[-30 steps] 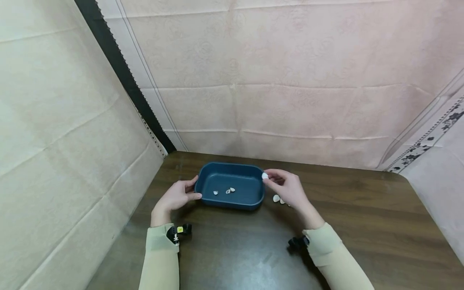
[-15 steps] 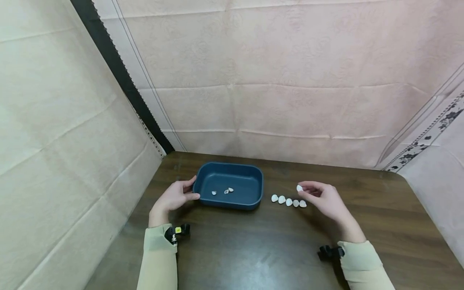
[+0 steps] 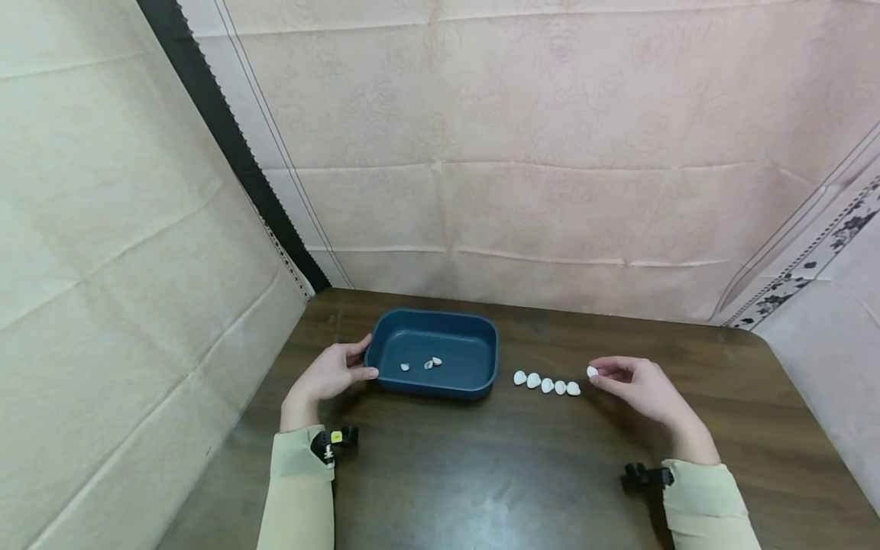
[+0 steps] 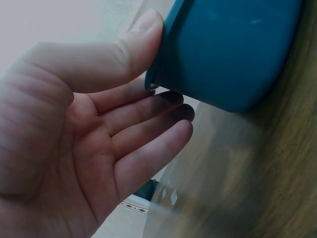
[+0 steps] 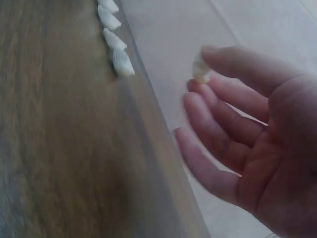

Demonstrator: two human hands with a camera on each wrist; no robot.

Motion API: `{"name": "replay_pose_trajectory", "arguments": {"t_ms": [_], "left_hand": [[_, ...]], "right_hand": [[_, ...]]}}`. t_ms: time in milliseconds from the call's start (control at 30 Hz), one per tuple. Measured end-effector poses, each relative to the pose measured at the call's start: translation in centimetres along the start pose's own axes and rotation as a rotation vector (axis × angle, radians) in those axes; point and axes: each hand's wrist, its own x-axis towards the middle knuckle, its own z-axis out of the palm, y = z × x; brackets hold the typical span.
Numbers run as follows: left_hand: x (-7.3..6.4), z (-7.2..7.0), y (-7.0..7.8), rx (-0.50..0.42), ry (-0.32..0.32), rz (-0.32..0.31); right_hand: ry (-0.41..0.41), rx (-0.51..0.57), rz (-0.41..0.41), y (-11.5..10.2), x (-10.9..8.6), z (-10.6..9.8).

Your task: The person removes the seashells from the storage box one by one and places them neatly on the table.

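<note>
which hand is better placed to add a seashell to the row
Probably the right hand: it pinches a seashell near the right end of the seashell row, while the left hand, farther off, holds the blue tray.

The left hand (image 3: 331, 374) and right hand (image 3: 642, 391) are bare. The left sleeve (image 3: 299, 496) and right sleeve (image 3: 710, 504) are pale yellowish green, with broad cuffs. Small black cameras (image 3: 349, 437) sit at both wrists, the left one's black mount (image 3: 320, 448) bearing a yellow square label (image 3: 337, 436).

Holding a blue tray (image 4: 228, 49) by its rim (image 4: 169, 24) with the left hand (image 4: 96, 119), pressing with the thumb (image 4: 144, 37), at a brown wood-grained desk (image 4: 267, 168).
</note>
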Motion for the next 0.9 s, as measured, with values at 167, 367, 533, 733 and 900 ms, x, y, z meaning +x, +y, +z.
{"name": "replay_pose_trajectory", "arguments": {"t_ms": [167, 367, 533, 733, 900], "left_hand": [[0.0, 0.0, 0.0, 0.008, 0.004, -0.006], [0.0, 0.0, 0.0, 0.004, 0.005, -0.009], [0.0, 0.0, 0.0, -0.001, 0.004, -0.011], [0.1, -0.1, 0.1, 0.008, 0.002, -0.005], [0.1, -0.1, 0.1, 0.011, 0.002, -0.009]], "right_hand": [[-0.050, -0.042, 0.001, 0.5, -0.1, 0.1], [-0.097, -0.061, 0.031, 0.9, 0.1, 0.6], [-0.134, -0.074, 0.051, 1.0, 0.2, 1.1], [-0.140, -0.081, 0.063, 0.7, 0.2, 1.2], [-0.141, -0.081, 0.062, 0.6, 0.3, 1.5]]}}
